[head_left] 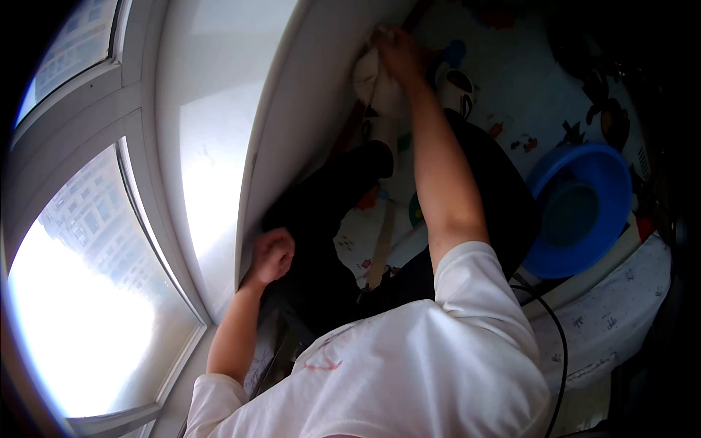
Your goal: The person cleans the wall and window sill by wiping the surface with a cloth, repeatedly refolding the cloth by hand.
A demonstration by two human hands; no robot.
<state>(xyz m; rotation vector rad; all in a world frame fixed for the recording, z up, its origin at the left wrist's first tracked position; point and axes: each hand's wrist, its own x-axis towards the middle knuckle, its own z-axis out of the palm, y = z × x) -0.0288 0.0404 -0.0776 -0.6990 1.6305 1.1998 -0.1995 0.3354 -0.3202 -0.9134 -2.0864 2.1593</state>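
My right hand (398,58) is stretched far forward, with its fingers closed on a pale cloth (371,79). The cloth hangs bunched beneath the hand, against or very close to the white wall (307,95) below the windowsill. Part of the cloth is hidden in shadow and behind the hand. Down at the left, my left hand (273,255) is curled into a loose fist beside the edge of the sill, above my dark trouser leg. Nothing shows in its fingers.
The white windowsill (212,124) and framed window (109,270) line the left side. A blue basin (617,197) stands at the right, near a patterned white cloth (621,314). A black cable (562,343) curves beside my body. The patterned floor (511,95) lies ahead.
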